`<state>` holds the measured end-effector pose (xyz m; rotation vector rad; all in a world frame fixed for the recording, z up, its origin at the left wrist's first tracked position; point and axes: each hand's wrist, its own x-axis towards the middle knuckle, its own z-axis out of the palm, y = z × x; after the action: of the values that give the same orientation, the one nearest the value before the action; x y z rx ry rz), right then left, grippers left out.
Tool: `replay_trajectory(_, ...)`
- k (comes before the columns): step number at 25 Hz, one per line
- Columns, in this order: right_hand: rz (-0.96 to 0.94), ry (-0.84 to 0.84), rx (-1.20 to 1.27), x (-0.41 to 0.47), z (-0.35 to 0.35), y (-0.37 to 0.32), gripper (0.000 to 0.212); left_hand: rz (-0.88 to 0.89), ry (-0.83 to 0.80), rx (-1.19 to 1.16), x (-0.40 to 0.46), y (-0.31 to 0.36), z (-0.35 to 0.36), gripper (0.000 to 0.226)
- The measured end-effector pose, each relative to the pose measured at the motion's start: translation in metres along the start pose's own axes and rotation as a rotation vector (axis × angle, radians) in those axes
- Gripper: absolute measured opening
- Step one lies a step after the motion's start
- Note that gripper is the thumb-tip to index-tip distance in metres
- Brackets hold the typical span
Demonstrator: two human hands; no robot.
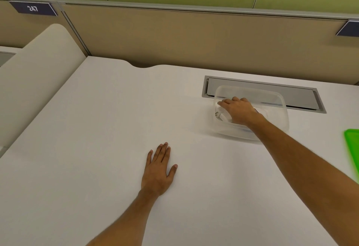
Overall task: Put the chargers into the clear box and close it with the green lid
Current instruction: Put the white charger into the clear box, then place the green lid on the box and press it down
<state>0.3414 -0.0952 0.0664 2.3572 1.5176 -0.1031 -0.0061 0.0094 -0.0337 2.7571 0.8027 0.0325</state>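
The clear box stands on the white desk at the right, partly over a grey cable hatch. My right hand reaches down into the box, fingers curled over a white charger whose metal plug prongs show at the left. Whether the hand grips the charger or just rests on it is hidden by the fingers. The green lid lies on the desk at the far right edge, mostly cut off. My left hand lies flat on the desk in the middle, fingers spread, holding nothing.
A grey recessed cable hatch sits behind the box. A beige divider panel runs along the desk's far edge. A cream curved side panel rises at the left.
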Motion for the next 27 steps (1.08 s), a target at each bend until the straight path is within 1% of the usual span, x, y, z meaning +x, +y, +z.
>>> replay_trajectory(3, 0.034, 0.032, 0.083, -0.004, -0.007, 0.006, 0.077, 0.007, 0.016, -0.012, 0.0, 0.001, 0.0, 0.068)
replay_trajectory(7, 0.136, 0.108, 0.158, -0.014, -0.012, 0.017, 0.067, 0.009, 0.018, -0.009, -0.001, 0.001, -0.001, 0.069)
replay_trajectory(10, 0.278, 0.181, 0.222, -0.032, -0.008, 0.033, 0.058, 0.012, 0.029, -0.026, -0.001, 0.001, -0.001, 0.07)
replay_trajectory(14, 0.475, 0.358, 0.294, -0.078, 0.009, 0.064, 0.046, 0.021, 0.037, -0.029, -0.001, 0.002, -0.001, 0.071)
replay_trajectory(17, 0.629, 0.447, 0.356, -0.116, 0.023, 0.083, 0.043, 0.017, 0.032, -0.02, -0.001, 0.002, 0.001, 0.073)
replay_trajectory(19, 0.723, 0.439, 0.389, -0.142, 0.033, 0.093, 0.042, 0.012, 0.029, -0.011, -0.001, 0.001, 0.001, 0.074)
replay_trajectory(23, 0.925, 0.305, 0.425, -0.193, 0.06, 0.109, 0.042, 0.017, 0.015, 0.02, 0.0, 0.0, 0.004, 0.075)
replay_trajectory(27, 1.12, 0.249, 0.485, -0.236, 0.087, 0.116, 0.039, 0.024, 0.023, 0.033, 0.0, 0.0, 0.004, 0.075)
